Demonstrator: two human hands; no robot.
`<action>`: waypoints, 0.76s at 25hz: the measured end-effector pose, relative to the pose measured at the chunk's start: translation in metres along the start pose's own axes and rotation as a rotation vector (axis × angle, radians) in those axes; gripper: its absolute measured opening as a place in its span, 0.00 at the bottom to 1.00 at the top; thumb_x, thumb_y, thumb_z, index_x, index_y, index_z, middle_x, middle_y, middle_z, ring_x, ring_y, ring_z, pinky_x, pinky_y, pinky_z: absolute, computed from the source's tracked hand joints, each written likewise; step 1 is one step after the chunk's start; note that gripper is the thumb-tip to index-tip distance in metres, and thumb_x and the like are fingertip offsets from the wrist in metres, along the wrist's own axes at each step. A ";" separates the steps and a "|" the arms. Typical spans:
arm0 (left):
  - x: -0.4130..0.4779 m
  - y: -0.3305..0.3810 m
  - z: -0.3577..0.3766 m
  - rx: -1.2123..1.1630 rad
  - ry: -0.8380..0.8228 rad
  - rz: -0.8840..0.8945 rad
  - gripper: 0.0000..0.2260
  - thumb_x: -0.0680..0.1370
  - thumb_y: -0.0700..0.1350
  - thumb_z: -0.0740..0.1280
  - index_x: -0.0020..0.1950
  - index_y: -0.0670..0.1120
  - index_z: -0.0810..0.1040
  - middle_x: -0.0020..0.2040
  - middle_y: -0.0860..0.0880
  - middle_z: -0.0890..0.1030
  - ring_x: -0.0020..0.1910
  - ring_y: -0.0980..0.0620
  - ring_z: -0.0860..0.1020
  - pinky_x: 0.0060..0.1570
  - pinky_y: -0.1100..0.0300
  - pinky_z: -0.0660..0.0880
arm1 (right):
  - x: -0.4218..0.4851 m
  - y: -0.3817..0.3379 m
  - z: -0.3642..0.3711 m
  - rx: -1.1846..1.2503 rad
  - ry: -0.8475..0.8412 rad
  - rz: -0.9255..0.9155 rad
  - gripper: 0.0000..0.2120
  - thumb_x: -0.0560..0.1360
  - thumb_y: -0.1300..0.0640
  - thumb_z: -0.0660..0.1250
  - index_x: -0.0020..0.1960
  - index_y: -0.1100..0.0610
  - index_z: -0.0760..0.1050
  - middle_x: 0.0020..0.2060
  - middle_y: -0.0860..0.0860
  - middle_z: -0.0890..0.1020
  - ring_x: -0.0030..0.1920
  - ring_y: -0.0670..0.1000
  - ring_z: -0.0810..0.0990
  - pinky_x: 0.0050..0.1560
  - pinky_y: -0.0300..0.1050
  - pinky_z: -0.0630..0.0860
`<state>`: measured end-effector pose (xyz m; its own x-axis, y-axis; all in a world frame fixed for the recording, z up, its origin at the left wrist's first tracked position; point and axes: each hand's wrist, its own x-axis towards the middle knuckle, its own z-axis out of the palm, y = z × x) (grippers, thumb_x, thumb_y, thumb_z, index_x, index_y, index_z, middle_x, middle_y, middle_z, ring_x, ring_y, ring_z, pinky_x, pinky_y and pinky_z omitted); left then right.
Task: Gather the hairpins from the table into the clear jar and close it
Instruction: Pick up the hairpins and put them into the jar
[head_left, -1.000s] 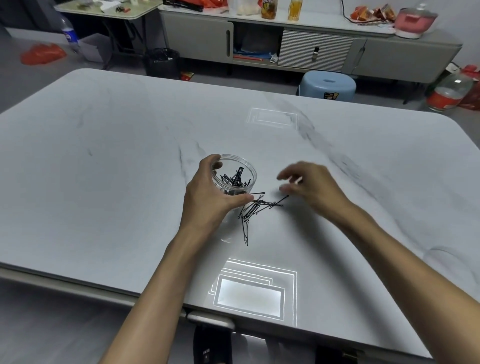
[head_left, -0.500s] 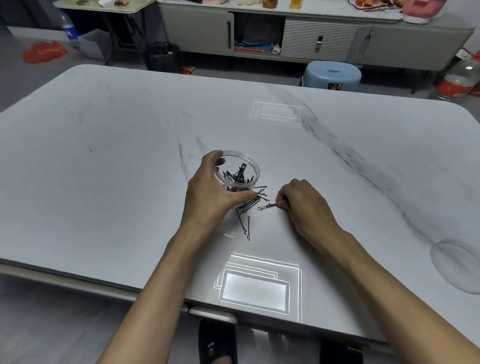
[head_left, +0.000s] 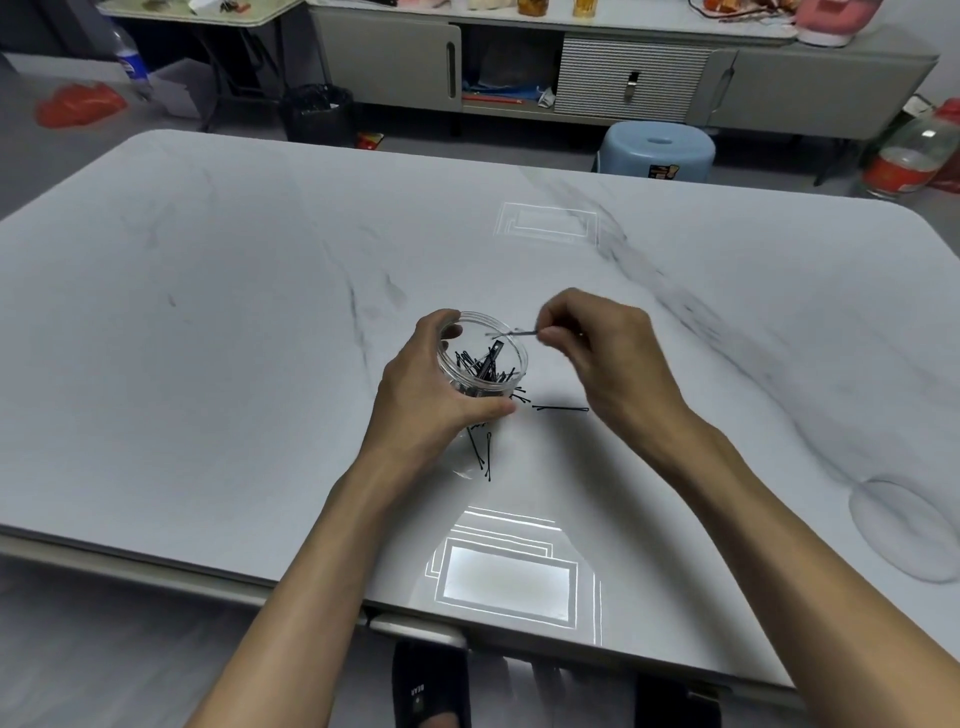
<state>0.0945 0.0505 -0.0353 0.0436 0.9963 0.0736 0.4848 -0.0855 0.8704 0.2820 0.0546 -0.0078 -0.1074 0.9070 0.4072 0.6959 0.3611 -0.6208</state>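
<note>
Fingers (head_left: 558, 325) of the right hand (head_left: 608, 358) pinch one hairpin (head_left: 519, 333), its long axis level and its free end pointing left over the open jar (head_left: 523, 358). The left hand (head_left: 431, 395) grips the jar's wall. Loose hairpins (head_left: 561, 409) lie on the desk (head_left: 208, 338) by the jar's base, nearer the right hand.

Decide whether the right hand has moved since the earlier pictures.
Yes. Against the clear jar, the right hand has lifted from the loose hairpins at its base up to its rim, pinching one hairpin over the mouth.
</note>
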 end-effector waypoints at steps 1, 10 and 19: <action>-0.001 0.001 0.002 0.002 -0.017 0.008 0.42 0.58 0.50 0.83 0.68 0.55 0.68 0.62 0.57 0.76 0.62 0.58 0.73 0.57 0.63 0.71 | 0.001 -0.007 0.002 -0.028 -0.060 -0.052 0.02 0.73 0.63 0.70 0.44 0.57 0.79 0.36 0.48 0.81 0.36 0.47 0.75 0.40 0.40 0.71; 0.001 -0.002 -0.008 -0.056 0.110 -0.052 0.41 0.60 0.48 0.83 0.69 0.54 0.68 0.63 0.57 0.76 0.61 0.58 0.73 0.50 0.72 0.66 | -0.020 0.038 0.008 -0.344 -0.266 0.314 0.05 0.71 0.56 0.73 0.47 0.54 0.81 0.42 0.49 0.80 0.44 0.51 0.78 0.43 0.44 0.72; 0.004 -0.006 -0.011 -0.050 0.166 -0.054 0.41 0.60 0.49 0.83 0.69 0.52 0.69 0.63 0.56 0.76 0.61 0.56 0.74 0.56 0.64 0.69 | -0.039 -0.004 0.045 -0.315 -0.428 0.311 0.08 0.73 0.49 0.68 0.40 0.53 0.78 0.42 0.54 0.83 0.45 0.59 0.79 0.42 0.48 0.73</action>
<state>0.0822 0.0545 -0.0346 -0.1279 0.9866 0.1013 0.4386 -0.0354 0.8980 0.2517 0.0273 -0.0511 -0.0960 0.9897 -0.1066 0.9099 0.0438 -0.4125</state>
